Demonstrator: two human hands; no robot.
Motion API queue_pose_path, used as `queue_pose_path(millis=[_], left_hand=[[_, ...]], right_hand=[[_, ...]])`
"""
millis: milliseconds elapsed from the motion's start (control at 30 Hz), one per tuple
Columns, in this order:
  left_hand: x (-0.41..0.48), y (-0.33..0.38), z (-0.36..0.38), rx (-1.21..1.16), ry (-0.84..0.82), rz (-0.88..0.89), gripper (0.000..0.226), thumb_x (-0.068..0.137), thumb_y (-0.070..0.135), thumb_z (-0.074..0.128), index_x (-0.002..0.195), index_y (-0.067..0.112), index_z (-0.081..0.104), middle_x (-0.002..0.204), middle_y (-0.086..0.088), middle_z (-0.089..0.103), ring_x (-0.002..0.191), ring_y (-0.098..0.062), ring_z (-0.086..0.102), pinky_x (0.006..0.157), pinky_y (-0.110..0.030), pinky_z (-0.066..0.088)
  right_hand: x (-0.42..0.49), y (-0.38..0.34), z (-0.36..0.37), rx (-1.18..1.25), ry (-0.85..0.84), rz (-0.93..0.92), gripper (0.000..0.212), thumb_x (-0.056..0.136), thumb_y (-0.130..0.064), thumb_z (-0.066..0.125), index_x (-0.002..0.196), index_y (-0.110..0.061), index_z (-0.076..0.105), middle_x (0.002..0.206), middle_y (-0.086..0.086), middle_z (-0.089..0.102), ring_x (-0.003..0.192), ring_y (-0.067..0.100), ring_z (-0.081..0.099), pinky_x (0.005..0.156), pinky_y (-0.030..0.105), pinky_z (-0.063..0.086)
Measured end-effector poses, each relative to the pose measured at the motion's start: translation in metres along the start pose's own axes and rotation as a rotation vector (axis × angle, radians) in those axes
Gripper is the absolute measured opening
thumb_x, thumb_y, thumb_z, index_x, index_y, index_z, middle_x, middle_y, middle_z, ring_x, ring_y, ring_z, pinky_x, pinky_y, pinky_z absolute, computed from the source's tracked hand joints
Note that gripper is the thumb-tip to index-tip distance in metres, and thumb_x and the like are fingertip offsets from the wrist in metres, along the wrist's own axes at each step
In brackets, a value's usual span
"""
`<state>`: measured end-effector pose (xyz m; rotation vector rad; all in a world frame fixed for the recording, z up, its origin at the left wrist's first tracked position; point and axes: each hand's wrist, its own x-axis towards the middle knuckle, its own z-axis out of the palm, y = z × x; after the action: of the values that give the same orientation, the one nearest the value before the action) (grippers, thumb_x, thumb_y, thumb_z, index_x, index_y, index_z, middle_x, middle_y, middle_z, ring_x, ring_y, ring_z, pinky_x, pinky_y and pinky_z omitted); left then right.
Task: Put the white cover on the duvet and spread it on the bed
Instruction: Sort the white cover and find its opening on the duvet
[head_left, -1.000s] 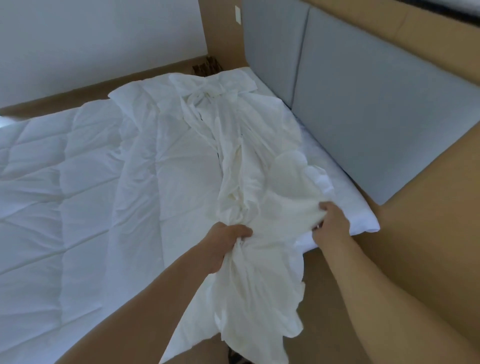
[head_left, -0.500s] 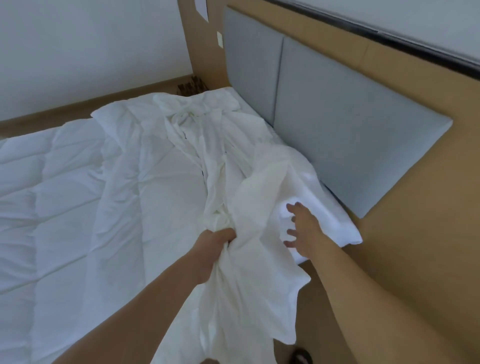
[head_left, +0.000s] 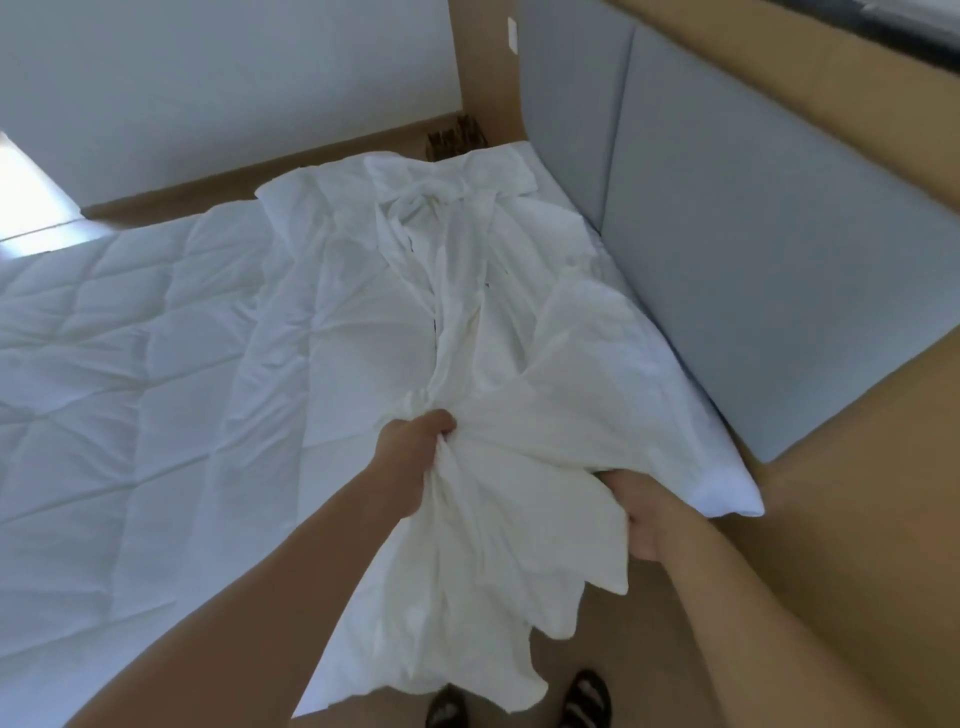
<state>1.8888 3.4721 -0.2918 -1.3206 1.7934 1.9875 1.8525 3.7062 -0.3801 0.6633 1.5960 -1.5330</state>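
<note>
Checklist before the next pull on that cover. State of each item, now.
1. Left hand has a firm hold: ok. It grips a bunch of the white cover.
2. Right hand has a hold: cannot tell. Its fingers are hidden under the cloth.
3. Cover's opening found: cannot tell. No open edge can be made out in the folds.
4. Cover untwisted: not ok. It lies crumpled in a long ridge.
5. Duvet laid out: ok where its quilted part shows flat; the rest is hidden under the cover.
6. Cover's hanging end off the floor: cannot tell. It hangs low, near the sandals.
</note>
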Motion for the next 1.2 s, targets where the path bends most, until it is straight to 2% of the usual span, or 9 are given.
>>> queue_pose_path(millis=[167,333,433,533,667,833,967,1100,1200], left_hand=[[-0.009,0.001,0.041,-0.011,0.019,0.021,0.031,0.082,0.011,0.069,0.111,0.002,0.065,0.099,-0.018,0.07,0.087,-0.036,0.068,0.076,-0.045,0.058],[-0.015,0.016,0.072,-0.087,-0.029,0.014,0.031,0.081,0.013,0.071,0.111,0.007,0.064,0.103,-0.017,0.069,0.092,-0.037,0.067,0.083,-0.052,0.057],[-0.011,0.024,0.067,-0.069,-0.056,0.036,0.034,0.08,0.014,0.07,0.113,0.005,0.066,0.099,-0.015,0.071,0.088,-0.034,0.068,0.075,-0.042,0.057],[-0.004,0.022,0.045,-0.044,-0.138,0.021,0.045,0.073,0.024,0.078,0.114,0.006,0.068,0.097,-0.015,0.073,0.088,-0.035,0.069,0.077,-0.044,0.057],[-0.009,0.001,0.035,0.228,-0.363,0.029,0.061,0.064,0.043,0.089,0.109,0.006,0.071,0.097,-0.014,0.076,0.091,-0.036,0.072,0.086,-0.051,0.057],[-0.021,-0.025,0.031,0.43,-0.635,-0.009,0.037,0.078,0.045,0.079,0.079,0.009,0.072,0.075,-0.008,0.068,0.073,-0.023,0.068,0.066,-0.031,0.052],[-0.017,-0.028,0.012,0.375,-0.706,-0.012,0.019,0.082,0.02,0.078,0.091,0.003,0.076,0.091,-0.015,0.073,0.085,-0.028,0.072,0.073,-0.036,0.056],[-0.015,-0.024,-0.004,0.306,-0.643,-0.019,0.027,0.08,0.014,0.079,0.105,0.005,0.076,0.112,-0.02,0.072,0.105,-0.039,0.068,0.095,-0.053,0.053],[-0.014,-0.016,-0.023,0.27,-0.639,-0.015,0.039,0.074,0.014,0.079,0.111,0.005,0.073,0.115,-0.02,0.071,0.107,-0.039,0.067,0.096,-0.053,0.052]], right_hand=[[-0.053,-0.087,-0.062,-0.37,0.307,-0.241,0.03,0.089,-0.026,0.072,0.099,0.001,0.062,0.103,0.014,0.065,0.092,0.03,0.062,0.077,0.034,0.05],[-0.167,-0.144,-0.019,0.527,-0.018,-0.829,0.017,0.091,-0.01,0.066,0.074,-0.012,0.064,0.058,-0.007,0.065,0.057,0.006,0.062,0.055,0.019,0.051],[-0.169,-0.09,0.023,0.156,-0.188,-0.991,0.015,0.083,-0.011,0.072,0.081,-0.024,0.065,0.072,-0.011,0.066,0.069,0.005,0.062,0.068,0.022,0.052],[-0.122,-0.024,0.026,-0.395,-0.142,-0.737,0.018,0.085,-0.018,0.072,0.079,-0.031,0.061,0.078,-0.013,0.061,0.072,0.0,0.056,0.074,0.022,0.048],[-0.1,0.015,0.04,-0.441,0.075,-0.786,0.026,0.089,-0.013,0.064,0.075,-0.032,0.054,0.073,-0.006,0.058,0.064,0.004,0.05,0.062,0.016,0.041],[-0.096,0.029,0.07,-0.575,0.141,-0.937,0.019,0.071,-0.024,0.055,0.076,-0.042,0.05,0.077,-0.002,0.056,0.081,0.006,0.047,0.072,0.015,0.035],[-0.097,0.041,0.078,0.025,-0.047,-0.785,0.018,0.064,-0.019,0.055,0.082,-0.019,0.055,0.08,0.002,0.065,0.079,0.011,0.057,0.075,0.025,0.045],[-0.07,0.042,0.078,0.594,0.363,-0.501,0.012,0.082,-0.016,0.058,0.092,-0.009,0.058,0.09,0.008,0.069,0.09,0.025,0.065,0.082,0.035,0.051],[-0.034,0.042,0.057,1.034,0.335,-0.057,0.037,0.091,-0.026,0.059,0.123,-0.009,0.055,0.116,0.011,0.053,0.104,0.031,0.059,0.075,0.045,0.053]])
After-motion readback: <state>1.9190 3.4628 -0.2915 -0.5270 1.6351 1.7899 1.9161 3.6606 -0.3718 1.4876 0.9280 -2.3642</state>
